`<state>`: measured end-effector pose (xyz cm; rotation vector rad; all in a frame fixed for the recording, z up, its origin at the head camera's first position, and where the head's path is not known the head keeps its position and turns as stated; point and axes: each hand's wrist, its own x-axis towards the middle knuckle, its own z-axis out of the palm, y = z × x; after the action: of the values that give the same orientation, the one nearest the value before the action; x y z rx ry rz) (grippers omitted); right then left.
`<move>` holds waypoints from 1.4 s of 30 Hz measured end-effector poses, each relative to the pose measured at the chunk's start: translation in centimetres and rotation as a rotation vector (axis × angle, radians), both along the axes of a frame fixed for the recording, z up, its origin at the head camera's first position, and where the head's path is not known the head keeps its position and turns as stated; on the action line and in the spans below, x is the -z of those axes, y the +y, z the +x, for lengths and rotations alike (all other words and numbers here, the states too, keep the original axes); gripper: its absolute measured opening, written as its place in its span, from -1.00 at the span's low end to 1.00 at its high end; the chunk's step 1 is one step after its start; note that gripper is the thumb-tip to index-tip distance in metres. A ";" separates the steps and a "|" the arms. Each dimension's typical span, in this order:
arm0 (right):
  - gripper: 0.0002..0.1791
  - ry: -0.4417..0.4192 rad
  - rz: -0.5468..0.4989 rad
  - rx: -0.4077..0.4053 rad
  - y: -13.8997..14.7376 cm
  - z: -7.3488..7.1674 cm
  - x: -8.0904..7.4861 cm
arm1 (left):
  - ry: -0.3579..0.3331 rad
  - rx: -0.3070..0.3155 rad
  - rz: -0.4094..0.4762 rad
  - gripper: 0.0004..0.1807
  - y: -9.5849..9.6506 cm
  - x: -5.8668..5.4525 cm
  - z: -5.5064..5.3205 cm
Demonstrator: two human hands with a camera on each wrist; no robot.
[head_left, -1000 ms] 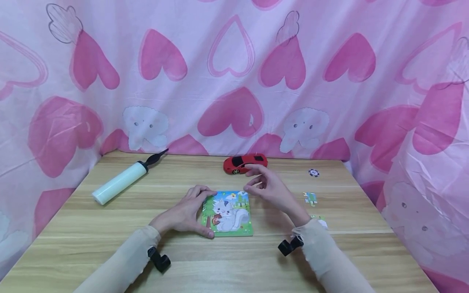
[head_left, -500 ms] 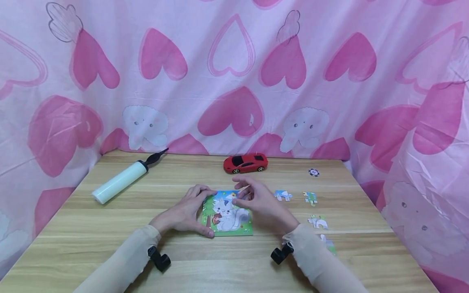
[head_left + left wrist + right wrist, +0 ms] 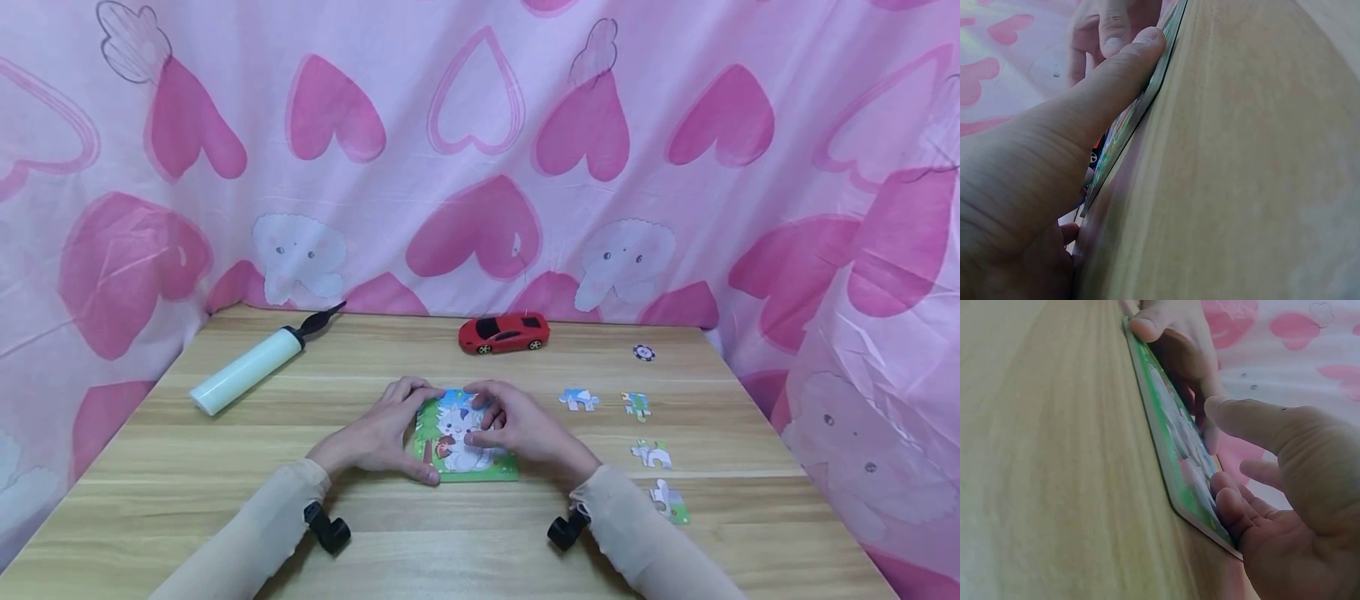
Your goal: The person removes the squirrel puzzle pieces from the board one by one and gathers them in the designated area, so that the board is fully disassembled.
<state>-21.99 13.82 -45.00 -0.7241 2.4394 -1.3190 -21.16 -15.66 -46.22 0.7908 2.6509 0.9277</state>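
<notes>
A square jigsaw puzzle board (image 3: 472, 473), printed with a white squirrel and green trees, lies flat on the table in the head view. My left hand (image 3: 375, 433) holds it at its left side, thumb on the front edge and fingers at the back corner. Over the picture's right half is my right hand (image 3: 525, 429), bent fingers at the surface and thumb raised apart. In the right wrist view, the fingers (image 3: 1232, 506) lie at the board's face (image 3: 1179, 444), and nothing shows between them and the thumb. Part of the picture is hidden beneath this hand.
Several loose puzzle pieces (image 3: 578, 400) lie to the right, one (image 3: 672, 503) close to my right sleeve. A poker chip (image 3: 643, 353) is farther back. Behind the board sits a red toy car (image 3: 504, 333). A hand pump (image 3: 247, 371) lies at the left; a pink heart-patterned curtain (image 3: 472, 225) encloses the table.
My right hand has moved left and nearer, from the board's back right corner onto the picture's right half, uncovering the car and loose pieces. The left hand and board have stayed put.
</notes>
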 end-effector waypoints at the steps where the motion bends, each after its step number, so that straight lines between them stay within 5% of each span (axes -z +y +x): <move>1: -0.18 0.006 0.011 -0.003 0.0 0.0 0.0 | 0.000 0.001 0.001 0.41 0.0 0.0 0.0; 24: -0.31 0.100 0.173 -0.033 -0.7 0.4 0.1 | 0.022 0.028 0.027 0.38 -0.1 0.2 -0.1; 42: -0.35 0.038 0.099 -0.010 -0.5 0.2 0.1 | 0.032 0.031 0.030 0.38 -0.1 0.0 -0.1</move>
<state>-21.77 13.34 -45.13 -0.7411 2.5073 -1.1818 -21.21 -15.74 -46.26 0.8585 2.6495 0.9572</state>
